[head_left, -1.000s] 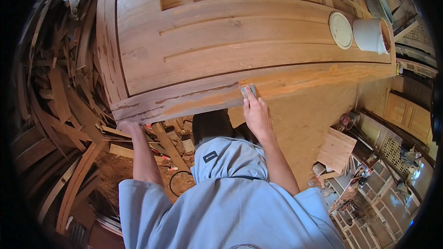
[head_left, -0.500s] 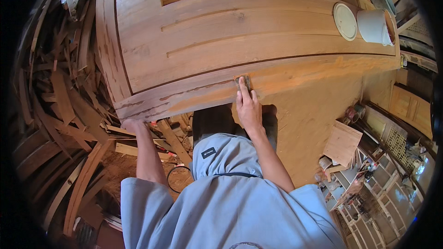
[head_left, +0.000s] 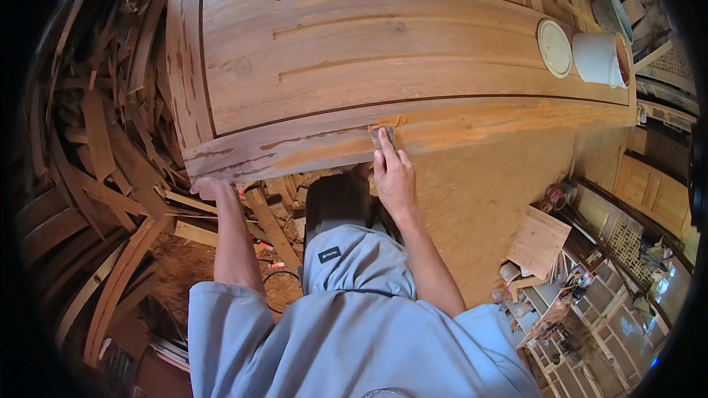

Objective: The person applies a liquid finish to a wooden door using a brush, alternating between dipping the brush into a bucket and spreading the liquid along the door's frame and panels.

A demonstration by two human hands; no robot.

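Note:
My right hand point(head_left: 395, 178) presses a small flat scraper point(head_left: 383, 137) against the front edge of a wooden door point(head_left: 339, 74), index finger stretched along the tool. Orange filler point(head_left: 472, 124) is smeared along that edge, thickest to the right of the scraper, with a raised streak just above it. Left of it, dark cracks point(head_left: 240, 165) run through the bare wood. At the door's near left corner, my left hand point(head_left: 212, 188) touches the underside of the edge; its fingers are mostly hidden.
A white bucket point(head_left: 594, 57) lies tipped on the door's right end, beside a round pale lid point(head_left: 554, 49). Scrap wood point(head_left: 99, 140) is heaped at the left. A wooden board point(head_left: 540, 242) and door frames point(head_left: 590, 357) stand at the lower right.
My right hand and the scraper have shifted slightly left along the edge. A raised streak of orange filler now shows above the scraper. The whole view has tilted a little.

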